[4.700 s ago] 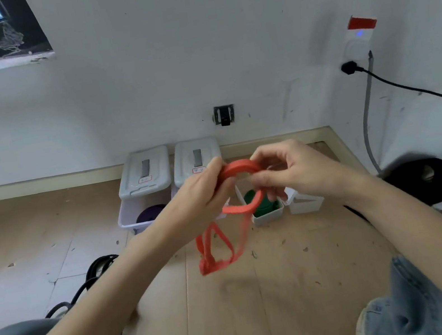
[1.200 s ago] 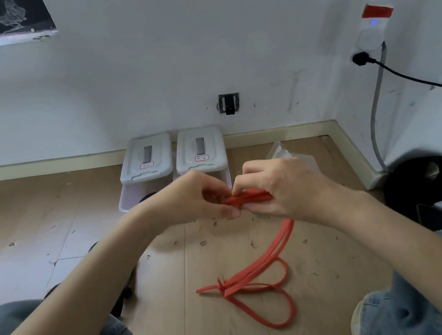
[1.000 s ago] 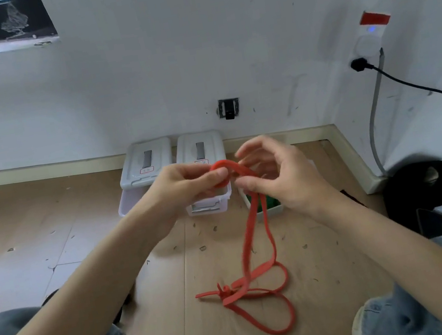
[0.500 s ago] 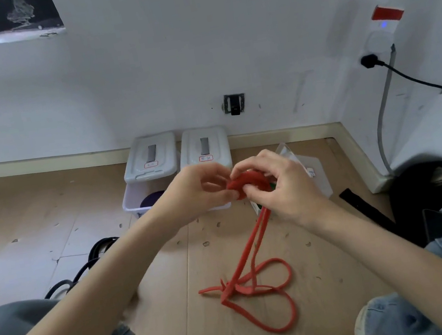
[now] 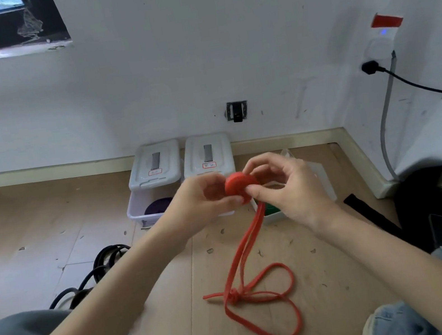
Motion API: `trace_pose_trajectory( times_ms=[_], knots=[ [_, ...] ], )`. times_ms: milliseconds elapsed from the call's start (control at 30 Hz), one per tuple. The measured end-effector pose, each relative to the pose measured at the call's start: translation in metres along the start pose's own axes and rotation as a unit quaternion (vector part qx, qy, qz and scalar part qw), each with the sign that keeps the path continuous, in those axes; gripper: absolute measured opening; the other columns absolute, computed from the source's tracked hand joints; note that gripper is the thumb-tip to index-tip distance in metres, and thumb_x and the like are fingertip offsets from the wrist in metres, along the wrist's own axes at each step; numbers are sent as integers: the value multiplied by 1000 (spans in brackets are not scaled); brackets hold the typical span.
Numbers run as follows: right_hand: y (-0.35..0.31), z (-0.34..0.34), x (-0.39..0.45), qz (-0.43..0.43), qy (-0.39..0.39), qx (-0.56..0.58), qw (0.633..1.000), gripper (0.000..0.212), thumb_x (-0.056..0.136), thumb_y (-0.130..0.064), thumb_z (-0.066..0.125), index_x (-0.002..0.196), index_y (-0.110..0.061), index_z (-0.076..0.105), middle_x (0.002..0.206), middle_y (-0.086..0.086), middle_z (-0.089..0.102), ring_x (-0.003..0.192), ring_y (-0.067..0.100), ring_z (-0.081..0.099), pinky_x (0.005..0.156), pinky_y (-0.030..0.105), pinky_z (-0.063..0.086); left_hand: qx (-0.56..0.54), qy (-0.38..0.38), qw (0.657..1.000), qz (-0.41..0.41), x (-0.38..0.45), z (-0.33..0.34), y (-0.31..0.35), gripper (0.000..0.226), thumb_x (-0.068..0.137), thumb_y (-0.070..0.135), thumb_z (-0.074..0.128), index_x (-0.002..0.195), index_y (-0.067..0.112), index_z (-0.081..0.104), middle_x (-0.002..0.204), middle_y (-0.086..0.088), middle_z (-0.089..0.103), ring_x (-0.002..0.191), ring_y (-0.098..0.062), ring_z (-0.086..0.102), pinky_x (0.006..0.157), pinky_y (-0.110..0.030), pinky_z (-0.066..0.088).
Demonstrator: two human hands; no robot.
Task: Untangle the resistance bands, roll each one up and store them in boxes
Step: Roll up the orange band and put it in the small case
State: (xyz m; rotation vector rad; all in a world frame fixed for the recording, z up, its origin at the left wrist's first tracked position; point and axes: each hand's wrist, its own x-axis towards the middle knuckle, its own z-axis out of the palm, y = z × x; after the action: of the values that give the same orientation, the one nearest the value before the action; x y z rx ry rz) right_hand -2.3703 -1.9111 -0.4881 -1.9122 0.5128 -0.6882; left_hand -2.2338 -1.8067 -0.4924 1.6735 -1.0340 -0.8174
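Observation:
A red resistance band [image 5: 247, 254] hangs from my hands, its upper end wound into a small tight roll [image 5: 239, 186]. My left hand [image 5: 205, 199] pinches the roll from the left and my right hand [image 5: 282, 186] pinches it from the right. The band's free length drops to the wooden floor and lies there in loops with a twisted knot [image 5: 233, 295]. Behind my hands stand small white boxes: one [image 5: 139, 214] holds a purple rolled band [image 5: 157, 206], another [image 5: 269, 216], mostly hidden by my right hand, holds a green band [image 5: 271, 208].
Two white lids [image 5: 154, 165] [image 5: 207, 155] lean at the wall behind the boxes. Black bands [image 5: 103, 262] lie on the floor at the left. A black roll [image 5: 431, 192] and a black strap [image 5: 369, 212] sit at the right, under a wall socket with a cable [image 5: 373, 68]. My knees frame the bottom.
The roll between my fingers has grown thicker and rounder over the last second. The band's tail on the floor has shifted slightly, with its knot still in it.

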Motion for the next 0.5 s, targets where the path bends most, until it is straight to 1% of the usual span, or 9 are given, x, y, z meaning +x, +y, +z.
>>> trace_pose_trajectory(
  times_ms=[67,133,200,267,333,367,433,467,500],
  knots=[
    [0,3,-2,-49,-38,-94,994,26,79,-4,69,93,-27,70,91,-8,67,90,5,61,82,19,49,100,-7,995,12,1,4,-1,12,72,14,78,80,15,69,78,-4,71,74,-13,65,83,-43,54],
    [0,5,-3,-72,-55,-109,990,28,82,-4,67,99,-25,72,95,-7,66,95,7,60,86,20,47,106,-1,994,13,0,4,0,12,69,17,80,76,14,71,73,-3,70,69,-13,63,77,-43,53],
    [-4,1,1,-45,-43,-29,998,30,82,-4,68,100,-28,68,96,-7,67,95,7,63,86,23,50,29,6,1000,10,-2,-3,7,18,65,22,80,81,19,73,77,1,73,74,-11,69,72,-30,55],
    [-7,-4,4,-18,-14,58,998,27,80,-6,71,96,-27,63,89,-9,68,87,6,66,79,20,52,-80,39,996,9,-2,-12,13,28,61,27,76,87,16,72,80,1,74,74,-8,70,65,-16,51],
    [-8,-3,3,-9,1,83,996,22,77,-10,73,88,-22,59,83,-6,69,82,7,67,75,20,54,-146,65,987,-3,-2,-16,16,33,61,29,75,89,12,71,81,0,75,71,-7,69,60,-11,49],
    [-7,-1,2,-10,4,75,997,21,76,-11,74,86,-20,58,83,-5,69,81,8,68,75,21,55,-162,61,985,-11,-2,-15,15,35,61,29,74,91,11,71,83,-2,75,75,-9,70,62,-13,50],
    [-5,4,-2,-10,15,66,998,22,75,-12,76,85,-17,57,84,-2,70,80,8,68,75,19,54,-168,40,985,-29,-3,-9,13,40,61,31,74,95,12,70,91,-6,74,87,-16,70,75,-20,53],
    [-4,5,-2,-7,20,70,997,23,74,-11,76,85,-16,57,84,-1,70,80,8,69,74,18,54,-167,34,985,-37,-4,-7,11,41,60,31,74,96,13,70,93,-7,74,92,-18,70,81,-24,53],
    [-3,4,-2,-4,23,76,997,24,73,-9,76,84,-16,57,83,-1,70,79,8,69,72,17,53,-169,32,984,-42,-4,-5,8,40,60,31,75,95,14,70,94,-6,74,93,-18,69,83,-25,52]
  ],
)
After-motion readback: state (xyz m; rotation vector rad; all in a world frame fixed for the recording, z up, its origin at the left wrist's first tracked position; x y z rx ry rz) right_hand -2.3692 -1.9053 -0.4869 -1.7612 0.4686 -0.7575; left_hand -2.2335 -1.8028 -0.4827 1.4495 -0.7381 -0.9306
